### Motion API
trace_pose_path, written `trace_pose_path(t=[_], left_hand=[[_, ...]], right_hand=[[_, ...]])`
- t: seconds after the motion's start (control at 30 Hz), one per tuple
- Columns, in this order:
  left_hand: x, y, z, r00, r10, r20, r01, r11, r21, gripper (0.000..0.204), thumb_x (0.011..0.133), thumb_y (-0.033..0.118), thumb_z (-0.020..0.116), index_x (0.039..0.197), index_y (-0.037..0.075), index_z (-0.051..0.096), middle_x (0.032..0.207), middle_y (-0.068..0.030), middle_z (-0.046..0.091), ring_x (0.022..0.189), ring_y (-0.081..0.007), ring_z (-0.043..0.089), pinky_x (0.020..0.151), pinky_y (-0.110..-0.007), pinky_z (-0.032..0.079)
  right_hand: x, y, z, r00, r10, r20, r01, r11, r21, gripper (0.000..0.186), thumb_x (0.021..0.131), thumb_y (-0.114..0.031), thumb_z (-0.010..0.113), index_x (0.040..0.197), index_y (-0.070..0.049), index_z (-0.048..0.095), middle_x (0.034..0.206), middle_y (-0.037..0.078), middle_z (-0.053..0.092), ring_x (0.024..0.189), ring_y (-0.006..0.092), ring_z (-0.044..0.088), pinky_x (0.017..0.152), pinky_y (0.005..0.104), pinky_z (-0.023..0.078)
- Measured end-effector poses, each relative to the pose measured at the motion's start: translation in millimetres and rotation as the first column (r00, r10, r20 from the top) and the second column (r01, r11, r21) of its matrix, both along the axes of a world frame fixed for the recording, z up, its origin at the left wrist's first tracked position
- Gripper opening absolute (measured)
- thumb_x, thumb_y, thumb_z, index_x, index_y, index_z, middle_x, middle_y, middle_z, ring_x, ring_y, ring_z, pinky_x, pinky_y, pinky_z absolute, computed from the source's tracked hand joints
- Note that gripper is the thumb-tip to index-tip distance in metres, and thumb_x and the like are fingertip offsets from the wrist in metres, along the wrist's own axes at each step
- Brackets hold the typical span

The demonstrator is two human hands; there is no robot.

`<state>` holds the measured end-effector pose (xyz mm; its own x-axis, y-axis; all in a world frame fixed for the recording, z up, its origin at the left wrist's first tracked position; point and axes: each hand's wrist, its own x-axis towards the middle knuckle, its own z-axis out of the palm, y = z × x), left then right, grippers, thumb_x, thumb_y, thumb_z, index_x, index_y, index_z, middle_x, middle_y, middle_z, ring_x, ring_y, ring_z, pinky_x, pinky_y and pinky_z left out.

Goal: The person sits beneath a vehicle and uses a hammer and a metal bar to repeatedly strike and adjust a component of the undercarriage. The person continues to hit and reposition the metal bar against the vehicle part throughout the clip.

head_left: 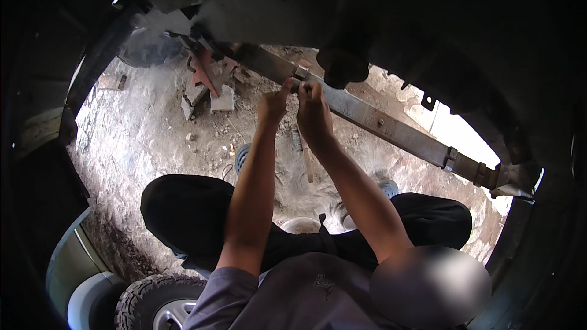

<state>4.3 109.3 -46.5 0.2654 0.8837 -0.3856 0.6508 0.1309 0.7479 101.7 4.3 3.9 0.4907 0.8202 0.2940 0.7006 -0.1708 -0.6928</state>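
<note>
A long rusty leaf spring point(391, 127) runs diagonally from upper left to lower right under a dark vehicle body. A small metal clamp point(300, 73) wraps it near its upper end. My left hand point(273, 107) reaches up and pinches at that clamp with its fingertips. Close beside it, my right hand point(313, 112) has its fingers curled on the same clamp and the spring's edge. Whether either hand holds a small tool or bolt is hidden by the fingers. Both forearms rise from the lower middle of the picture.
A red jack stand point(205, 72) and grey concrete blocks point(222, 100) stand on the dirt ground point(153, 134) at the upper left. A dark axle part point(342, 64) hangs just right of the hands. A knobbly tyre point(156, 302) lies at the lower left. Two more clamps point(450, 159) sit further down the spring.
</note>
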Motion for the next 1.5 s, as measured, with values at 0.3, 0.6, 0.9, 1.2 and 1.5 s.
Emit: trace_pose_path(t=[0.3,0.6,0.9,1.2,1.5], left_hand=[[11.0,3.9,30.1,0.997,0.068,0.029,-0.069,0.996,0.059,0.081,0.091,0.077,0.059,0.062,0.002,0.069,0.055,-0.0126,0.064,0.057,-0.0266,0.069,0.062,-0.044,0.053],[6.2,9.1,18.6,0.989,0.092,0.119,-0.090,0.996,-0.016,0.080,0.091,0.074,0.063,0.062,0.000,0.067,0.056,-0.0113,0.063,0.055,-0.0240,0.065,0.060,-0.043,0.051],[4.0,13.0,7.4,0.987,0.082,0.138,-0.074,0.995,-0.067,0.083,0.088,0.078,0.063,0.059,0.001,0.065,0.056,-0.0130,0.065,0.057,-0.0254,0.069,0.062,-0.043,0.053],[1.4,15.7,-3.6,0.972,0.103,0.213,-0.094,0.994,-0.050,0.083,0.087,0.077,0.066,0.060,-0.001,0.067,0.056,-0.0121,0.063,0.056,-0.0244,0.067,0.061,-0.041,0.052],[6.0,3.5,17.1,0.975,0.132,0.178,-0.114,0.988,-0.106,0.084,0.086,0.079,0.064,0.057,0.001,0.064,0.053,-0.0104,0.062,0.053,-0.0232,0.064,0.059,-0.041,0.051]], right_hand=[[-1.7,-5.2,-7.8,0.987,0.015,0.163,-0.013,1.000,-0.015,0.027,0.103,-0.007,0.051,0.126,0.006,0.060,0.124,0.020,0.056,0.112,0.0369,0.066,0.092,0.0441,0.058],[-2.0,-2.4,-1.5,0.987,0.052,0.151,-0.060,0.997,0.052,0.027,0.102,-0.004,0.052,0.125,0.007,0.060,0.125,0.021,0.056,0.114,0.0372,0.065,0.095,0.0445,0.056],[0.4,0.0,1.4,0.988,0.043,0.150,-0.039,0.999,-0.029,0.028,0.100,-0.001,0.050,0.124,0.008,0.059,0.123,0.021,0.055,0.113,0.0380,0.064,0.094,0.0445,0.056],[1.4,0.0,2.2,0.983,0.074,0.167,-0.079,0.996,0.027,0.024,0.099,-0.002,0.053,0.120,0.007,0.060,0.118,0.020,0.054,0.109,0.0386,0.065,0.091,0.0448,0.057],[8.8,8.5,4.5,0.994,0.047,0.102,-0.044,0.998,-0.034,0.022,0.098,-0.001,0.052,0.118,0.007,0.059,0.117,0.019,0.053,0.111,0.0385,0.064,0.091,0.0450,0.057]])
